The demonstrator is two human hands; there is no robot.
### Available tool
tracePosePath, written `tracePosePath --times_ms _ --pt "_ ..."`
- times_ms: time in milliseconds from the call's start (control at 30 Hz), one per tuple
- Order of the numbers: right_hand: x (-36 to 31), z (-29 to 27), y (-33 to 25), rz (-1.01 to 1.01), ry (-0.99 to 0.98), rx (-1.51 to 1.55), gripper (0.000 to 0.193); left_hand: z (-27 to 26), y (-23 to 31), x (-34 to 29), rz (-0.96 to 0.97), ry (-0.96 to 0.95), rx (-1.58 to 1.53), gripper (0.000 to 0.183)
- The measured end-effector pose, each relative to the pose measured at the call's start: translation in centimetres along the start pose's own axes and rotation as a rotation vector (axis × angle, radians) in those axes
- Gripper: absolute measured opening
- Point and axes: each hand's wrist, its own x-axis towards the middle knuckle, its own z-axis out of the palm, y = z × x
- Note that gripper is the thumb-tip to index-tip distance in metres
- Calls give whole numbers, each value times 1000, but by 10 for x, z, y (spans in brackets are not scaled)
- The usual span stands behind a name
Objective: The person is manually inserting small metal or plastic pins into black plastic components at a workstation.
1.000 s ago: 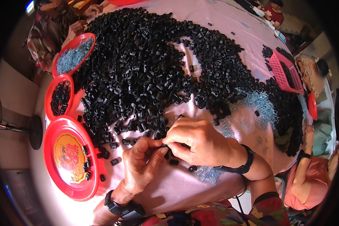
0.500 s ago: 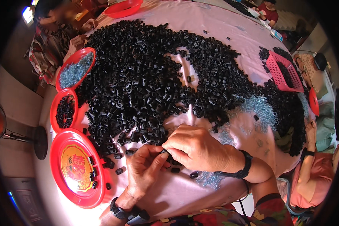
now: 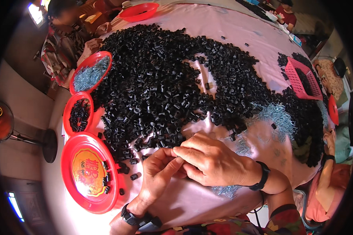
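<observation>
Across a tabletop draped in pink, a broad pile of small black pieces spreads over the middle, its ragged near edge lying just beyond the fingers. Close to that edge, the left hand and the right hand meet at their fingertips, each grip drawn together there; anything pinched between them is hidden, so I cannot tell what it is. To the left lies a red plate with a few black pieces on its right side, and just beyond it a smaller red dish holding dark, slender bits. Clear bluish pieces lie scattered to the right. For work this small, it seems best to let the left fingertips steady while the right ones make the fine movements, with light, straight pressure rather than a hard squeeze that might send something slick skidding. Low wrists would probably help too, since anything dropped should land close by, and slightly lifted right knuckles should give the eyes a clearer line to the tips.
</observation>
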Motion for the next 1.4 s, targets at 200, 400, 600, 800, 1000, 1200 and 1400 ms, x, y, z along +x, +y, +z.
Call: tracePosePath --times_ms 200,400,600,800,1000,1200,1400 --pt "0 1 2 -41 -19 -19 44 -7 -1 1 -63 -62 -54 23" --pt "1 5 -1 -13 0 -45 50 -5 6 0 -66 -100 -79 20" --pt "2 3 -2 -9 9 -72 57 -6 2 0 -51 -108 -117 17" --pt "4 4 2 -17 -6 -38 49 -8 5 -2 -109 -135 -188 19" --pt "6 2 7 -50 30 -60 54 -11 6 -2 -100 -203 -261 30" --pt "4 2 14 -55 58 -83 49 -11 6 -1 -160 -285 -219 35" --pt "3 4 13 -61 41 -106 47 -8 6 -4 -160 -251 -159 35"
